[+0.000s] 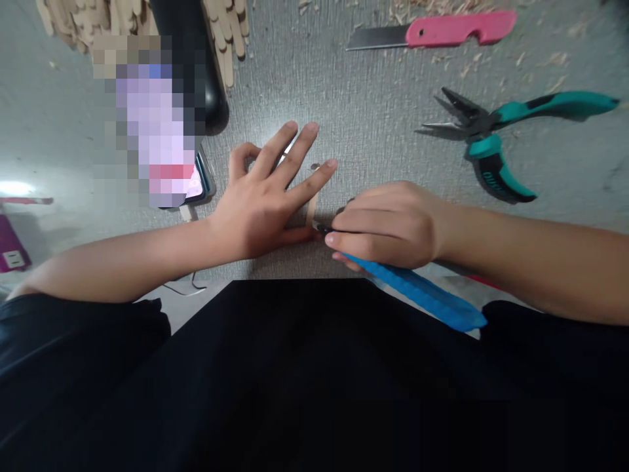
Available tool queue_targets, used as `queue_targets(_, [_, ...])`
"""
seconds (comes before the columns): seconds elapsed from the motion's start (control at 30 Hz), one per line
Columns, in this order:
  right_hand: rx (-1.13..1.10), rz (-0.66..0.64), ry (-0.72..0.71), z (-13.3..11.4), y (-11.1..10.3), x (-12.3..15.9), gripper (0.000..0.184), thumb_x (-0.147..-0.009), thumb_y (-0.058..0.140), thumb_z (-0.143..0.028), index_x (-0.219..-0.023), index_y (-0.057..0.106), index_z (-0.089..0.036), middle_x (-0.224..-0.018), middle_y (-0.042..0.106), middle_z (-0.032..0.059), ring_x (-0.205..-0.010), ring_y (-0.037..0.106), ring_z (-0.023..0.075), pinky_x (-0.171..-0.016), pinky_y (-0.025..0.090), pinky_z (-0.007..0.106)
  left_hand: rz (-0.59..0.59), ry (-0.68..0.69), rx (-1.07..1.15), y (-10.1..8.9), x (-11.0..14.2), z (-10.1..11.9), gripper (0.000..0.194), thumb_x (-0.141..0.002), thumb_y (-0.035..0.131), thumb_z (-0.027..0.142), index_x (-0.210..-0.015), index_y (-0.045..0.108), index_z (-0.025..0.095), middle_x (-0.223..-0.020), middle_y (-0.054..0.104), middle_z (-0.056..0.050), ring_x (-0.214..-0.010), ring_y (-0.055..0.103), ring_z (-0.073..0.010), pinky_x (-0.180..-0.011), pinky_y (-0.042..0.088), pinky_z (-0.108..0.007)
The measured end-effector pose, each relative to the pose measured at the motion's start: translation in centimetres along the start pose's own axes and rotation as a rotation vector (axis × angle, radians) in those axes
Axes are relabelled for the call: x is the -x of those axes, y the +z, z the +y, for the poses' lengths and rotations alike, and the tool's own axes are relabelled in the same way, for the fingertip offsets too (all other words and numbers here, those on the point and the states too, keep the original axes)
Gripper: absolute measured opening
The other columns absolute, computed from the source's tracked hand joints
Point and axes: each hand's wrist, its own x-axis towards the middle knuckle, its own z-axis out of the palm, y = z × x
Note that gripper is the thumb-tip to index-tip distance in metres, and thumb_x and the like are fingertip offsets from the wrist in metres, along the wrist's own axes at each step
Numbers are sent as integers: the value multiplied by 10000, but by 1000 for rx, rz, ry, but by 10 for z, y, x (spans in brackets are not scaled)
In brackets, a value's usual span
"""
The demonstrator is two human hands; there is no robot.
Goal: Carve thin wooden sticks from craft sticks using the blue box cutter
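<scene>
My left hand (268,193) lies on the grey table with its fingers spread. Its thumb and forefinger are close to a thin wooden craft stick (312,206), which lies partly hidden under the forefinger. In a closed grip, my right hand (388,226) holds a blue-handled craft knife (417,288), the handle sticking out below the palm. The knife's small metal tip is by the lower end of the stick, near my left thumb. Whether the tip touches the wood, I cannot tell.
Pliers with teal and black handles (484,128) lie spread apart at the right. Above them is a pink-handled knife (457,29) among wood shavings. Several craft sticks (228,33) are heaped at the back left, beside a black object (196,65) and a phone (204,174) with a cable.
</scene>
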Motion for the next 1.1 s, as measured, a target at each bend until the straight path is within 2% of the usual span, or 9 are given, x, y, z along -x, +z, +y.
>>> queue_targets(0.17, [-110, -152, 134, 2, 1, -2, 348, -1254, 500, -327, -968, 674, -229, -758, 667, -16, -640, 613, 153, -653, 477, 322, 17, 0, 18, 5, -1, -3, 889, -1064, 787, 622, -1838, 441, 353, -1959, 344, -222, -1802, 333, -563, -1327, 346, -771])
queue_targets(0.23, [-115, -172, 119, 4, -2, -3, 323, -1256, 501, -327, -1004, 678, -230, -773, 672, -18, -651, 622, 156, -663, 483, 321, 21, -2, 15, 4, -1, -2, 892, -1049, 812, 619, -1824, 458, 352, -1947, 368, -229, -1791, 352, -563, -1317, 358, -768])
queue_targets(0.37, [-51, -152, -32, 6, -10, -4, 159, -1241, 545, -294, -1183, 682, -237, -880, 732, -11, -742, 682, 184, -709, 520, 350, 42, -26, 42, 0, -1, 2, 835, -1021, 870, 578, -1753, 535, 358, -1901, 454, -238, -1762, 408, -561, -1290, 394, -764])
queue_targets(0.5, [-18, -72, -32, 4, -9, -7, 137, -1250, 550, -311, -1216, 671, -255, -874, 728, -28, -726, 669, 180, -675, 500, 350, 50, -30, 57, -2, -1, 4, 800, -989, 915, 565, -1688, 592, 348, -1865, 504, -241, -1743, 434, -573, -1266, 428, -753])
queue_targets(0.67, [5, -73, 24, 0, -4, -8, 271, -1257, 515, -329, -1097, 723, -262, -806, 714, -25, -658, 609, 174, -643, 440, 351, 54, -29, 42, -2, 0, 3, 865, -936, 963, 570, -1676, 583, 335, -1872, 499, -223, -1751, 432, -547, -1308, 405, -723])
queue_targets(0.77, [-36, -126, 96, 5, -7, -3, 395, -1267, 467, -399, -1040, 754, -252, -813, 735, 1, -676, 626, 172, -661, 447, 350, 86, -40, 18, -1, 2, 3, 696, -1007, 890, 564, -1604, 626, 323, -1838, 555, -183, -1723, 486, -497, -1305, 423, -668])
queue_targets(0.9, [-50, -189, 48, 15, -17, 0, 343, -1260, 485, -466, -1197, 784, -313, -832, 727, -6, -679, 627, 183, -650, 435, 342, 162, -32, -74, -2, 5, 3, 202, -1186, 628, 352, -1340, 734, 275, -1598, 747, -143, -1501, 674, -411, -1156, 495, -588])
queue_targets(0.97, [-133, -200, 123, 17, -22, -2, 280, -1226, 572, -531, -1245, 783, -348, -876, 742, -8, -720, 665, 189, -670, 475, 332, 215, 9, -146, -1, 6, 2, 218, -1217, 544, 310, -1192, 741, 222, -1421, 804, -161, -1322, 729, -397, -1038, 512, -548])
queue_targets(1.1, [-239, -122, 364, 12, -37, -9, 335, -1150, 678, -648, -1301, 789, -370, -1013, 789, 28, -861, 750, 236, -721, 565, 352, 295, 20, -163, 2, 6, -1, 330, -1224, 541, 412, -1028, 691, 193, -1233, 796, -187, -1133, 687, -370, -918, 487, -511])
